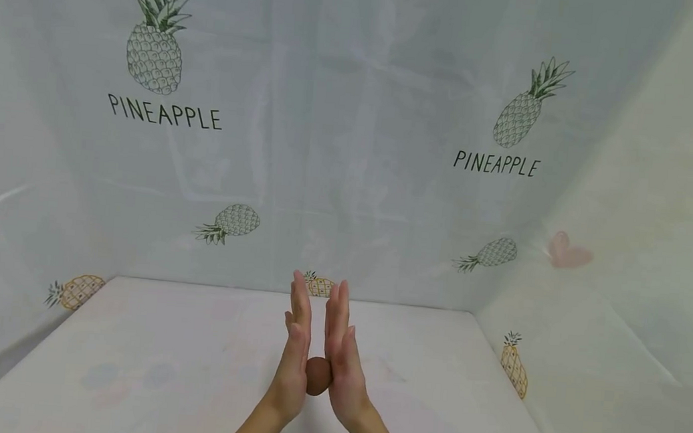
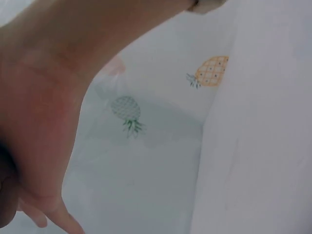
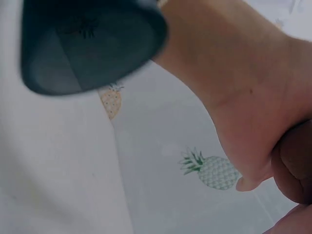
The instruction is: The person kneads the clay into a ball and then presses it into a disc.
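A smooth, round brown ball (image 1: 318, 376), clay-like in look, sits between the heels of two upright palms. On one side of it my left hand (image 1: 292, 374) stands with fingers straight and pointing up. Facing it, my right hand (image 1: 344, 377) also has straight fingers, its palm against the ball. Between the two sets of fingers a gap shows. In the right wrist view the brown ball (image 3: 295, 161) appears at the right edge, with a crease on its surface. The left wrist view holds mostly the palm and thumb side of the left hand (image 2: 41, 122).
Below the hands is a white-covered table (image 1: 192, 353) with faint printed shapes. A pale curtain (image 1: 342, 109) with pineapple prints hangs behind it, and a side sheet (image 1: 629, 317) runs along the right. A blurred dark teal object (image 3: 92, 53) fills the right wrist view's upper left.
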Demonstrator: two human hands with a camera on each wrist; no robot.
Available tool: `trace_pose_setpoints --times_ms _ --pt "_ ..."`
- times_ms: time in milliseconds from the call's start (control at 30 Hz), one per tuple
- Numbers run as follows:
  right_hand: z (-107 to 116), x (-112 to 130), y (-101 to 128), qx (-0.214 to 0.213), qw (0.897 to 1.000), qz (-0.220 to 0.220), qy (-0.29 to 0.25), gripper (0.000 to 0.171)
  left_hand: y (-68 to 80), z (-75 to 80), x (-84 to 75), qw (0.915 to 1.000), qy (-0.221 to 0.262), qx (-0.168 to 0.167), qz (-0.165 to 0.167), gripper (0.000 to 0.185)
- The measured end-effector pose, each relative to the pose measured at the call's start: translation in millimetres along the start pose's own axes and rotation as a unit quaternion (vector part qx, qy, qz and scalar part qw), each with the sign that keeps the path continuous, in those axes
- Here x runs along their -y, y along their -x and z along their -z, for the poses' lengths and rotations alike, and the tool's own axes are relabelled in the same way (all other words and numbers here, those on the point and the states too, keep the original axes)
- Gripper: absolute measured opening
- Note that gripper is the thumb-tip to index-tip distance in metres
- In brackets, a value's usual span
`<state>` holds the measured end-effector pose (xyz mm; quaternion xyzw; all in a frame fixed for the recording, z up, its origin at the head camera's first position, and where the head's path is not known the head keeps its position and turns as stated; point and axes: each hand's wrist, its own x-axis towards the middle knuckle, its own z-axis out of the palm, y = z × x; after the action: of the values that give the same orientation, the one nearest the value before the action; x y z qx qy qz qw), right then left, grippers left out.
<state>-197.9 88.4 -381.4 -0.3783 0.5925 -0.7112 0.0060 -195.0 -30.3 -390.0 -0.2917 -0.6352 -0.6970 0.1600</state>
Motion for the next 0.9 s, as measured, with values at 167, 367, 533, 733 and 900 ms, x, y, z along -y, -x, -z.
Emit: trace_pose_setpoints --times_ms 167,367,533,733,900 --pt "-7 3 1 0.015 1.000 0.000 -0.007 0.057 -4.2 9.3 3.3 0.9996 -0.016 -0.022 -0.007 0.062" --pt "-7 9 4 0.006 1.000 0.015 -0.005 0.057 -3.3 10.0 7.7 0.9994 -0.028 -0.021 -0.003 0.060" --pt "0 16 5 -0.006 1.000 0.024 0.004 0.057 0.8 2.5 13.5 0.9994 -0.030 0.012 0.007 0.058" --pt "14 18 2 -0.033 0.999 0.031 0.018 0.058 5.2 -12.6 13.6 0.9981 -0.005 0.061 -0.010 0.057" --pt "22 15 2 -0.046 0.998 0.024 0.021 0.057 10.5 -21.6 4.5 0.9971 0.027 0.071 0.000 0.057"
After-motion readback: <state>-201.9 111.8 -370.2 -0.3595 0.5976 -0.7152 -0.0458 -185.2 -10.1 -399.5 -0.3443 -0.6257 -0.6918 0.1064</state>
